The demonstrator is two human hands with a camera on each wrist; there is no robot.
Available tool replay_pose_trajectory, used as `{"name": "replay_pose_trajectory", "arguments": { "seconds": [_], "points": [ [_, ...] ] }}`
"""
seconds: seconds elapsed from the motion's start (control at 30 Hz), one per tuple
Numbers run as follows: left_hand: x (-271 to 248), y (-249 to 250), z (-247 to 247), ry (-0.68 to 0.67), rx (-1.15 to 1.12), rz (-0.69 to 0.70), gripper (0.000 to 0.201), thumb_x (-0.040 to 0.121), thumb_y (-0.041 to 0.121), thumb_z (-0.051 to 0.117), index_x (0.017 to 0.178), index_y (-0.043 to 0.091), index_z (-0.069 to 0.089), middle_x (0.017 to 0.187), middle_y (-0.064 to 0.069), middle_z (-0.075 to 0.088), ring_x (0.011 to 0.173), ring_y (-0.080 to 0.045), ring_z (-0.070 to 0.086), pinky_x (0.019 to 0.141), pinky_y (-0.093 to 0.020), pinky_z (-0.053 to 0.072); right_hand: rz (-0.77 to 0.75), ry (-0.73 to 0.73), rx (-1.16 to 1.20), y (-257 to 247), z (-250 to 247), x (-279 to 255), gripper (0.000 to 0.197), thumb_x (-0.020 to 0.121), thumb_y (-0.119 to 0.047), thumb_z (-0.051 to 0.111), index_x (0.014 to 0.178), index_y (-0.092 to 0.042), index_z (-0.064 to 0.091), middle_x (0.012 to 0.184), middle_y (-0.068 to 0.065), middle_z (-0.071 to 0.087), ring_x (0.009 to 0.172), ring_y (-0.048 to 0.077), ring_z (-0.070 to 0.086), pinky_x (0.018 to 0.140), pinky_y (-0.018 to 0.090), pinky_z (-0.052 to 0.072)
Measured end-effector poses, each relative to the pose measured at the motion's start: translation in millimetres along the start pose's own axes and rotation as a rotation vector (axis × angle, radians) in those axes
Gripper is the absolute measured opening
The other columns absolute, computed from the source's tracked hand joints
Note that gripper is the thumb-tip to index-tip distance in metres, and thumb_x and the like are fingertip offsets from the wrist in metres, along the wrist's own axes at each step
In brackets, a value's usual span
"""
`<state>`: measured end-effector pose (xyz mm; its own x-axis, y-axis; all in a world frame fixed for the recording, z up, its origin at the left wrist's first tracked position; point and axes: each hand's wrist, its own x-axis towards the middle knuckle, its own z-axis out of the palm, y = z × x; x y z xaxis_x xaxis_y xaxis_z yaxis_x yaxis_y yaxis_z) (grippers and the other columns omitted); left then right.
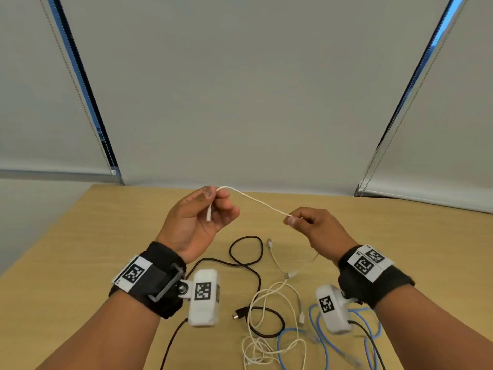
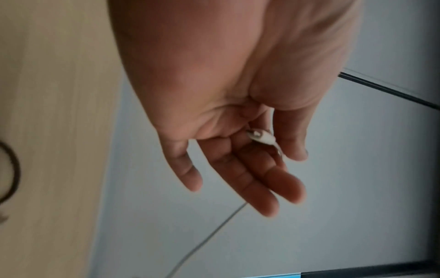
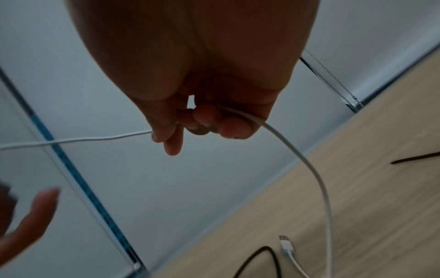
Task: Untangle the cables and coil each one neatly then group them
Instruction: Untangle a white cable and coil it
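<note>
A thin white cable [image 1: 256, 200] stretches in the air between both hands above the wooden table [image 1: 106, 236]. My left hand [image 1: 213, 198] pinches its end between thumb and forefinger, and the white plug [image 2: 260, 136] hangs against the palm. My right hand [image 1: 294, 218] pinches the same cable [image 3: 309, 173] farther along, other fingers curled; from there it drops to the table. Below lie a black cable [image 1: 246, 252], a tangle of white cables [image 1: 269, 340] and a blue cable [image 1: 316, 335].
A loose white USB plug [image 3: 285, 244] lies on the table beside a black cable loop [image 3: 259, 259]. Grey roller blinds [image 1: 240, 89] with bead chains hang behind the table's far edge. Wrist cameras with dark leads hang under both forearms.
</note>
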<state>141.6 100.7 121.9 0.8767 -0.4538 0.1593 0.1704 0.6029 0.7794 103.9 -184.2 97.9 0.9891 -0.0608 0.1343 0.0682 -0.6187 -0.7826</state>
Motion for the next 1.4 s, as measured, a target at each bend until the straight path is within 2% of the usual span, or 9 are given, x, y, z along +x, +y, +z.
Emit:
{"name": "replay_pose_trajectory", "arguments": {
  "seconds": [0.07,0.2,0.33,0.47,0.57,0.67,0.9,1.13,1.4],
  "points": [
    [3,-5,9,0.025,-0.050,0.035,0.022,0.095,0.025,0.058,0.103,0.008,0.071,0.098,-0.011,0.076,0.103,-0.031,0.072,0.108,-0.052,0.047,-0.018,-0.079,-0.070,-1,7,-8,0.018,0.096,-0.043,0.060,0.086,-0.036,0.073,0.063,-0.003,0.058,0.058,0.009,0.046,0.062,0.029,0.039],
    [11,-12,21,0.125,0.026,0.111,0.016,0.096,0.023,0.060,0.104,0.012,0.069,0.125,-0.016,0.071,0.124,-0.032,0.065,0.111,-0.048,0.043,-0.122,-0.237,-0.147,-16,25,-27,0.020,0.098,-0.045,0.057,0.091,-0.033,0.072,0.067,-0.015,0.062,0.059,0.002,0.051,0.062,0.025,0.043],
    [16,-22,29,0.215,0.594,0.163,0.014,0.099,0.019,0.060,0.090,0.019,0.071,0.112,0.001,0.077,0.110,-0.015,0.071,0.106,-0.041,0.047,-0.239,-0.300,-0.080,-42,26,-40,0.019,0.096,-0.040,0.058,0.098,-0.029,0.073,0.091,-0.011,0.073,0.083,0.009,0.067,0.079,0.037,0.054],
    [12,-41,33,0.071,0.924,0.089,0.022,0.103,0.023,0.055,0.089,0.023,0.072,0.092,0.006,0.077,0.095,-0.010,0.071,0.095,-0.042,0.052,-0.292,-0.195,-0.008,-66,8,-38,0.023,0.097,-0.043,0.057,0.099,-0.028,0.074,0.087,-0.003,0.073,0.080,0.017,0.066,0.077,0.040,0.055],
    [3,-50,41,-0.016,0.774,0.022,0.027,0.105,0.027,0.047,0.092,0.018,0.069,0.078,-0.008,0.076,0.099,-0.020,0.074,0.101,-0.045,0.049,-0.276,-0.054,0.075,-71,-8,-26,0.016,0.098,-0.027,0.061,0.089,-0.027,0.075,0.081,-0.010,0.072,0.074,0.005,0.064,0.070,0.025,0.049],
    [-2,-49,49,-0.055,0.630,0.007,0.029,0.104,0.029,0.048,0.090,0.020,0.071,0.068,-0.007,0.069,0.103,-0.029,0.074,0.100,-0.043,0.048,-0.222,0.024,0.184,-72,-15,-20,0.017,0.097,-0.019,0.064,0.083,-0.022,0.072,0.064,-0.019,0.064,0.056,-0.002,0.057,0.054,0.010,0.040],
    [-6,-42,51,-0.100,0.480,-0.070,0.027,0.106,0.019,0.047,0.085,0.009,0.061,0.091,-0.016,0.073,0.103,-0.041,0.072,0.099,-0.044,0.052,-0.074,0.073,0.438,-71,-15,-22,0.022,0.097,-0.021,0.062,0.078,-0.021,0.072,0.054,-0.006,0.046,0.053,0.016,0.036,0.048,0.031,0.032],
    [-4,-31,55,-0.112,0.202,-0.039,0.023,0.099,0.028,0.054,0.081,0.015,0.061,0.123,-0.026,0.069,0.116,-0.043,0.067,0.100,-0.042,0.051,-0.057,0.091,0.446,-59,-14,-21,0.017,0.097,-0.022,0.063,0.082,-0.020,0.071,0.059,-0.005,0.049,0.051,0.011,0.039,0.047,0.025,0.035],
    [5,-31,55,-0.040,0.068,0.014,0.020,0.102,0.025,0.050,0.089,0.011,0.056,0.130,-0.027,0.065,0.125,-0.041,0.062,0.105,-0.049,0.044,-0.054,-0.076,0.143,-34,18,-30,0.023,0.103,-0.031,0.050,0.105,-0.042,0.070,0.061,-0.009,0.057,0.050,0.002,0.049,0.054,0.020,0.041]
  ]
}}
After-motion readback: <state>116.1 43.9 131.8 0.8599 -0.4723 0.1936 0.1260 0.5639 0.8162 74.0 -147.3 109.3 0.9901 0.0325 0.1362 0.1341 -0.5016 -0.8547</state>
